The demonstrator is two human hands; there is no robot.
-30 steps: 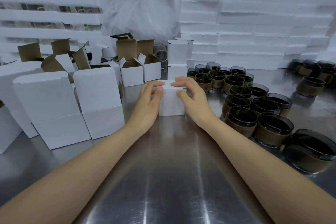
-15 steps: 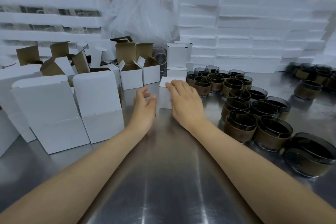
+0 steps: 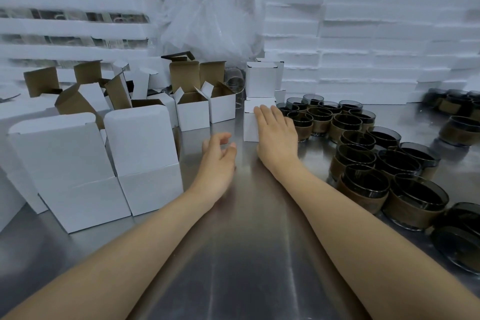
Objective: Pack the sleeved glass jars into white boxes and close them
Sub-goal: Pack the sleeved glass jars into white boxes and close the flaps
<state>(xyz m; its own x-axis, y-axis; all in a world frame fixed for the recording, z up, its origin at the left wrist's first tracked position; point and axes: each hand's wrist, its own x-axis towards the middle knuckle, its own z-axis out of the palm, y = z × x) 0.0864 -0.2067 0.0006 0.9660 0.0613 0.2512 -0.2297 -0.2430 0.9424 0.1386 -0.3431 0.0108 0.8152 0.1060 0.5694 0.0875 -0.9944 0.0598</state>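
Observation:
A closed small white box (image 3: 250, 122) stands on the steel table in front of a stack of two more closed white boxes (image 3: 261, 80). My right hand (image 3: 275, 132) lies flat against its near side and top, fingers straight. My left hand (image 3: 217, 157) hovers to the left of the box, apart from it, fingers loosely curled and holding nothing. Several dark glass jars with brown sleeves (image 3: 363, 161) crowd the table to the right.
Open white boxes with brown insides (image 3: 193, 112) stand behind my left hand. Two large white boxes (image 3: 140, 143) sit at the left. White foam trays (image 3: 363, 47) are stacked along the back, with a clear plastic bag (image 3: 207, 21) between the stacks.
The closed box has slid away from me to the stack at the back, pushed by my right hand. My left hand has let go of it and dropped behind.

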